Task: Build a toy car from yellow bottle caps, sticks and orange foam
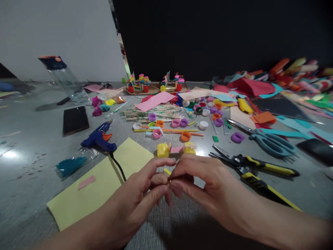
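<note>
My left hand (145, 196) and my right hand (208, 182) meet in the middle, close over the table, fingertips touching. Between them shows a small yellow piece (167, 171), thin and straight like a bit of straw; the fingers hide most of it. Both hands are closed in a pinch around it. Just beyond my fingertips stand two yellow bottle caps (162, 150), with a pink strip (176, 149) between them. Left of my left hand lies a sheet of pale yellow paper (104, 191) bearing a small pink paper piece (86, 182).
A blue glue gun (99, 139) with its black cord, a phone (75, 120) and a bottle (65, 80) are on the left. Scissors (273, 142) and yellow-black pliers (270, 166) lie right. Sticks (153, 113), caps and two small models (139, 83) fill the back.
</note>
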A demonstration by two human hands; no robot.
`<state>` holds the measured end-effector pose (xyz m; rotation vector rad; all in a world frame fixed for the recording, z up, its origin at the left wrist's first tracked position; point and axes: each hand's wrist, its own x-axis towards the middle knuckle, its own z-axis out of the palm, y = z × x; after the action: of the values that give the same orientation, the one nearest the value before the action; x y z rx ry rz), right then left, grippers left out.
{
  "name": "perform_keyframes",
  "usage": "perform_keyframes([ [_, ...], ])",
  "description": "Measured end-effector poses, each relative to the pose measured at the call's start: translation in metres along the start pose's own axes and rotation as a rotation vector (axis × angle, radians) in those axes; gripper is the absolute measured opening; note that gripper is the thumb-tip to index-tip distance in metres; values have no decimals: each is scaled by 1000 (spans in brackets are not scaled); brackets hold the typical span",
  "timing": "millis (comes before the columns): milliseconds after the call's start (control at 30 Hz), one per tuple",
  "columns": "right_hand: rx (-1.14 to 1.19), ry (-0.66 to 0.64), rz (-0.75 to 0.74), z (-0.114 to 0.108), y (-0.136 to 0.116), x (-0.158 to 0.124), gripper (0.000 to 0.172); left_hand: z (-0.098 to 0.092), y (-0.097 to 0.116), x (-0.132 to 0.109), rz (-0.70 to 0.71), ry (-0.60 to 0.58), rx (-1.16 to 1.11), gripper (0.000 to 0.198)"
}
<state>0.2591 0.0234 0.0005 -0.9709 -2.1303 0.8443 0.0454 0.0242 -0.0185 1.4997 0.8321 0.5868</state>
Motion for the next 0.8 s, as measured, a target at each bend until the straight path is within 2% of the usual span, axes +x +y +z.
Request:
perform_keyframes([
  [67,12,15,-64,4,-1,2,14,0,-3,-1,-26,30,-68,32],
  [200,-34,97,-114,8,-2,3,11,-1,-6,0,-18,51,-144,6],
  [300,-24,102,-108,7,-7,5,12,-3,-7,2,83,73,-101,16],
  [400,-20,97,-61,-2,-9,10,13,-3,-12,2,141,139,-34,17],
  [500,-105,208,2,-25,1,20,18,-4,-20,2,104,162,-15,22],
  [667,-325,495,173,-83,44,24,23,-5,-25,2,119,163,-2,21],
  [800,-422,486,349,-120,68,5,29,-7,-22,3,133,250,98,16],
])
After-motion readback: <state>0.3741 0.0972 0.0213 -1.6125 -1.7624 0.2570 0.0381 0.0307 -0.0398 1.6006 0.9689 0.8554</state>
